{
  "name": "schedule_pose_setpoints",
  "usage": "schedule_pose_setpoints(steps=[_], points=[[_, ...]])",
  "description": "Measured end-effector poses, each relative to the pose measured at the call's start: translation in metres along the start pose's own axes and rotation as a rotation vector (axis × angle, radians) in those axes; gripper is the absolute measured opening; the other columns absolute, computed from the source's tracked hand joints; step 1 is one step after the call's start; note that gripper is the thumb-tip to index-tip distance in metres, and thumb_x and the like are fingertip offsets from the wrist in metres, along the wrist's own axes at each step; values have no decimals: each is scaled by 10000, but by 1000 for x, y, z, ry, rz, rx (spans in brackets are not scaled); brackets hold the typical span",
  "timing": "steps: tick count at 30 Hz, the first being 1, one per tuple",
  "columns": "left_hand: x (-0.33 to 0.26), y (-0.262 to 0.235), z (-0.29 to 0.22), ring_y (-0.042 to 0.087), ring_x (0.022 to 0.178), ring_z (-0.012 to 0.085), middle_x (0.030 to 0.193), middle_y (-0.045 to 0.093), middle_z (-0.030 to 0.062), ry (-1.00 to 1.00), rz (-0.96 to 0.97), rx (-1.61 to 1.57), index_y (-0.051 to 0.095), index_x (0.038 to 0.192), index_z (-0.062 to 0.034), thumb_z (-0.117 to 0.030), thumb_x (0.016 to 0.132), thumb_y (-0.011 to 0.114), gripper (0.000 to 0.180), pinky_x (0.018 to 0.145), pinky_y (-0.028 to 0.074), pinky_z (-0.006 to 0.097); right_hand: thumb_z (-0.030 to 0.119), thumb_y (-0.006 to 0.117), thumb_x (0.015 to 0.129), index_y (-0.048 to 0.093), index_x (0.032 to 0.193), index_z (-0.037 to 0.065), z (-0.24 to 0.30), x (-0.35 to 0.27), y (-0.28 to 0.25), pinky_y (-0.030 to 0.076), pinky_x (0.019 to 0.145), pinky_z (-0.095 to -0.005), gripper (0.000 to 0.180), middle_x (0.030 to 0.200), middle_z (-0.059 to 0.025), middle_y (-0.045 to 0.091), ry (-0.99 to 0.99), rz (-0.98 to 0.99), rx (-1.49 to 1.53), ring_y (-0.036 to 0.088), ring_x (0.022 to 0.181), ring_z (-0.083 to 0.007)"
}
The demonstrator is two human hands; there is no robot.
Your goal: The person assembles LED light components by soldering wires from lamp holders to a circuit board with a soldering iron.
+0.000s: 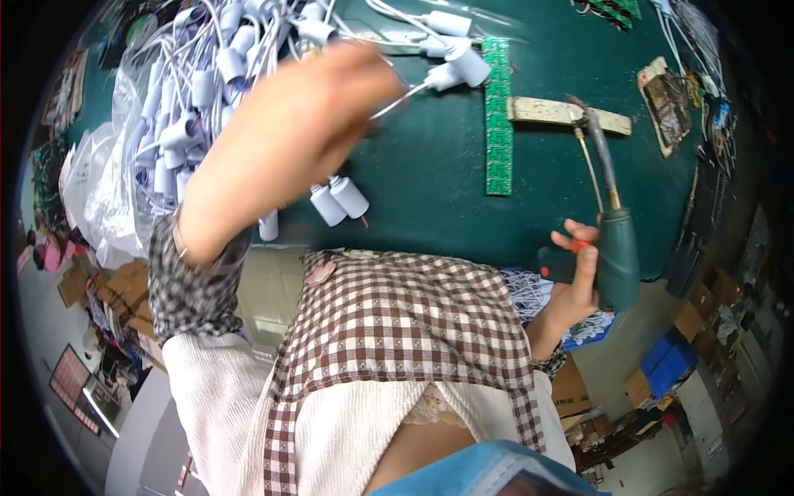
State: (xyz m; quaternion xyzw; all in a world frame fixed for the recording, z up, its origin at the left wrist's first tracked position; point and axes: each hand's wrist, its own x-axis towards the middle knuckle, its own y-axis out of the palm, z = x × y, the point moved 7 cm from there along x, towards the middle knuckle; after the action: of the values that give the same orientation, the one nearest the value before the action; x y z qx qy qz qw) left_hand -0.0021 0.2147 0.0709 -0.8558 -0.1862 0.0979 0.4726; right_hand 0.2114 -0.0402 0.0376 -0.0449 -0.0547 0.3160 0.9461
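Note:
My left hand (289,140) is raised over the green bench (430,190), its fingers pinched on a thin white wire (401,97) that ends in a white cylindrical part (456,69). Below and around it lies a heap of the same white wired cylinders (207,74); two more (339,201) hang under my wrist. My right hand (577,277) grips the dark green handle of a soldering iron (616,248) at the bench's near right edge. The iron's shaft points away, toward a wooden block (546,112).
A narrow green circuit board strip (497,116) lies upright beside the wooden block. A clear plastic bag (103,190) holds more parts at the left. A worn pad (664,103) lies far right. Cardboard boxes (124,289) and blue crates (666,364) stand on the floor.

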Motion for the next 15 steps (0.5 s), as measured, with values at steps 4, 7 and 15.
schedule_pose_setpoints(steps=[4, 7, 15], points=[[-52, 52, 4, 621, 1005, 317, 1020, 630, 85, 12, 367, -110, 671, 1079, -54, -10, 736, 755, 356, 845, 492, 416, 88, 685, 941, 639, 1078, -126, 1, 6, 11, 660, 696, -371, 258, 964, -201, 680, -17, 73, -12, 714, 848, -299], [-58, 63, 9, 598, 1012, 284, 996, 624, 69, 39, 385, -28, 675, 1073, -58, -56, 753, 754, 330, 865, 454, 395, 104, 689, 942, 642, 1082, -120, 1, 5, 17, 661, 693, -375, 269, 966, -200, 681, -13, 128, 5, 714, 858, -298], [-15, 39, -21, 677, 880, 327, 1098, 582, 104, -96, -48, -258, 599, 1189, -87, -63, 871, 703, 335, 710, 544, 399, 131, 694, 942, 647, 1093, -99, 10, -2, 9, 652, 699, -382, 279, 1006, -209, 683, -35, 106, 57, 718, 861, -291]])
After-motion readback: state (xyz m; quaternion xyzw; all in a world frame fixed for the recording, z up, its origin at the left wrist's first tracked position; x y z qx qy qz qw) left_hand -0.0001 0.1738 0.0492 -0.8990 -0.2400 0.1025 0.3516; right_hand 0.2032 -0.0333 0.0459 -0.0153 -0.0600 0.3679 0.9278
